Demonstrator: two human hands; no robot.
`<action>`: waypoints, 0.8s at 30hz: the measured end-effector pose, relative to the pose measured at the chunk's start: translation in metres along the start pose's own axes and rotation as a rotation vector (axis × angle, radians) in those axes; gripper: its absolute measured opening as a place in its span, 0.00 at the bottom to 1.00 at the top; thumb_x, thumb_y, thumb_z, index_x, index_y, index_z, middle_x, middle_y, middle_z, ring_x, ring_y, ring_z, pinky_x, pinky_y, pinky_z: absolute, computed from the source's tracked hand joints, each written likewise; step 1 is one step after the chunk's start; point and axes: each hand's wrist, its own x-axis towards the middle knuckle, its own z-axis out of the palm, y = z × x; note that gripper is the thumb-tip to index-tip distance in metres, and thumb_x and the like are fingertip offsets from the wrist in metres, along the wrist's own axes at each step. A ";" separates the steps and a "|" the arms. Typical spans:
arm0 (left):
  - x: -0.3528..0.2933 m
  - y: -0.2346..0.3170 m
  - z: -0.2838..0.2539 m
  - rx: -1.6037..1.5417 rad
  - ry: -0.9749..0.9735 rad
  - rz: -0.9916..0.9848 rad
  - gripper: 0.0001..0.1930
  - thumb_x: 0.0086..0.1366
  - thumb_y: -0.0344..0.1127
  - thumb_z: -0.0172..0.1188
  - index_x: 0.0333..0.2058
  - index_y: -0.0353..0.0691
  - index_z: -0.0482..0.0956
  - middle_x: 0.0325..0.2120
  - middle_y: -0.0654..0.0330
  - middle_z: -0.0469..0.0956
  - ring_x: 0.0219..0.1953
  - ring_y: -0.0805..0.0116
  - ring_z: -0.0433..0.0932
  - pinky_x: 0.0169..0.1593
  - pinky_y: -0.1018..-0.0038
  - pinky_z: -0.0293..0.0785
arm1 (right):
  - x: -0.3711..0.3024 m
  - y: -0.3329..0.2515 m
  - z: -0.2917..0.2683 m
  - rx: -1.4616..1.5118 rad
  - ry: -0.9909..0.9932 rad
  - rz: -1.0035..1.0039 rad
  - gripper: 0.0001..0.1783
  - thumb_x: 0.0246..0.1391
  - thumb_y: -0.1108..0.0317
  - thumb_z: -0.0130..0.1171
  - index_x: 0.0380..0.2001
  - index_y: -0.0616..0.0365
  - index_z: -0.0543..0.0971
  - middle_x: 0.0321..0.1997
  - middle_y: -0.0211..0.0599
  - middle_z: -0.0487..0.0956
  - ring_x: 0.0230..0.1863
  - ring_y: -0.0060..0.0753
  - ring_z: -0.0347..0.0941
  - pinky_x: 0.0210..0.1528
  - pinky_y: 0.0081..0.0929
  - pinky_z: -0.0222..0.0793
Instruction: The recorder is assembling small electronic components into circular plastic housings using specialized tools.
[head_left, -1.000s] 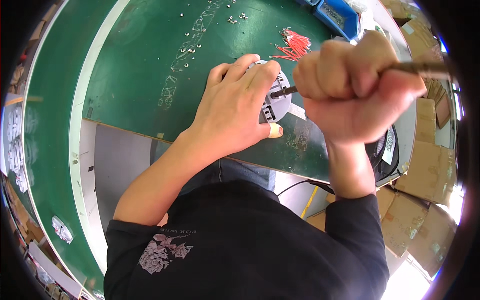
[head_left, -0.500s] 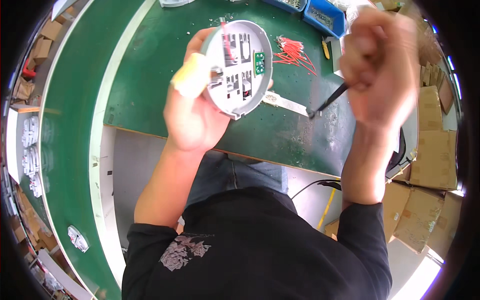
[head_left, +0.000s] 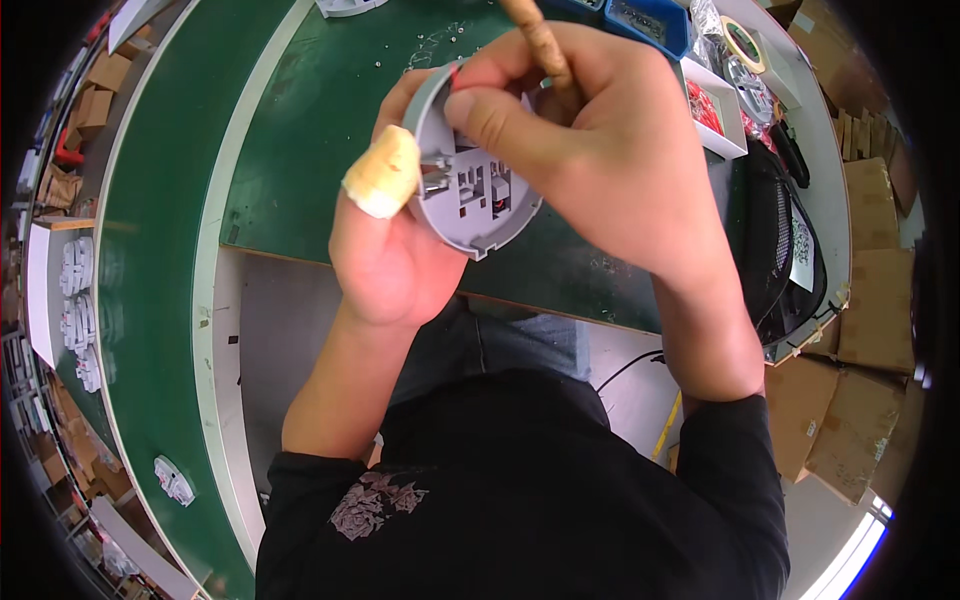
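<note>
In my left hand [head_left: 385, 265] I hold a round, shallow grey plastic housing [head_left: 470, 215], tilted up, with slots and small metal clips inside. A yellowish cover wraps the thumb. My right hand [head_left: 610, 150] reaches across the housing's upper part, thumb and forefinger pinched at its rim on a bit of red wire [head_left: 454, 72]. A brown stick-like handle [head_left: 540, 40] rises from between the right fingers; its other end is hidden. The hand also covers the green circuit board side of the housing.
Blue bins [head_left: 650, 28] of small parts stand at the back. To the right are a white box [head_left: 735, 130] with red items, a tape roll [head_left: 742, 45] and a black mesh bag [head_left: 775, 240]. Another grey housing [head_left: 173, 480] lies on the left green surface; cardboard boxes [head_left: 880, 310] are stacked right.
My right hand has swung left from over the table to the housing's rim, and the dark tool shaft it showed is out of sight. My left hand keeps the housing, slightly lower.
</note>
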 end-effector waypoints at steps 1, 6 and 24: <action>0.001 0.002 -0.003 -0.039 -0.046 -0.013 0.37 0.73 0.57 0.40 0.68 0.32 0.57 0.62 0.45 0.68 0.63 0.54 0.72 0.65 0.58 0.70 | 0.001 -0.001 -0.001 0.058 -0.013 0.046 0.10 0.58 0.72 0.67 0.40 0.61 0.77 0.28 0.29 0.78 0.24 0.15 0.69 0.25 0.16 0.65; 0.000 0.005 -0.007 -0.199 -0.118 -0.061 0.43 0.72 0.62 0.35 0.69 0.26 0.55 0.66 0.40 0.63 0.67 0.51 0.68 0.65 0.59 0.70 | -0.003 0.019 0.025 -0.210 0.327 -0.230 0.06 0.59 0.73 0.67 0.38 0.62 0.83 0.28 0.23 0.80 0.25 0.10 0.70 0.26 0.12 0.63; -0.008 0.008 -0.002 0.170 -0.020 0.122 0.37 0.70 0.59 0.41 0.64 0.30 0.62 0.58 0.47 0.72 0.60 0.56 0.74 0.62 0.59 0.71 | -0.011 0.017 0.028 0.412 0.167 -0.041 0.06 0.60 0.74 0.66 0.41 0.62 0.82 0.31 0.27 0.82 0.27 0.10 0.73 0.27 0.12 0.66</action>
